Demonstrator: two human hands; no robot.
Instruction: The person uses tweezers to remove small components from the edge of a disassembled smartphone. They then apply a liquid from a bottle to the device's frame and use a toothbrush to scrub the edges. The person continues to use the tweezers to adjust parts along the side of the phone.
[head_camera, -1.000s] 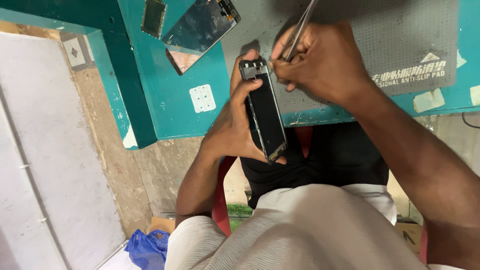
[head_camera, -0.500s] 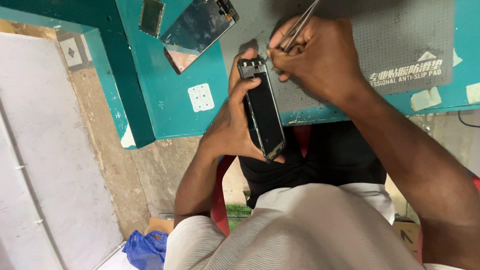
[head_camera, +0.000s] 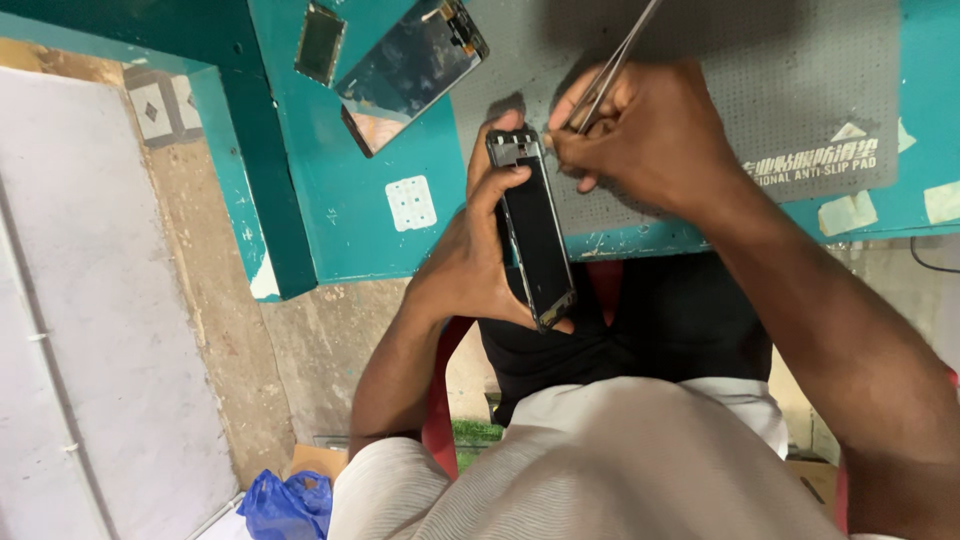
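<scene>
Teal table (head_camera: 350, 215) edge with grey anti-slip mat (head_camera: 800, 90): left hand (head_camera: 470, 270) grips an opened phone frame (head_camera: 535, 235) upright above the lap, right hand (head_camera: 650, 135) pinches tweezers (head_camera: 612, 65) at its top end; a slip could likely gouge components.

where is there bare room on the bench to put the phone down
The grey mat is bare right of the right hand, up to its printed corner. It is crowded at upper left, where a screen panel and a small part lie beside the left hand holding the phone.
</scene>
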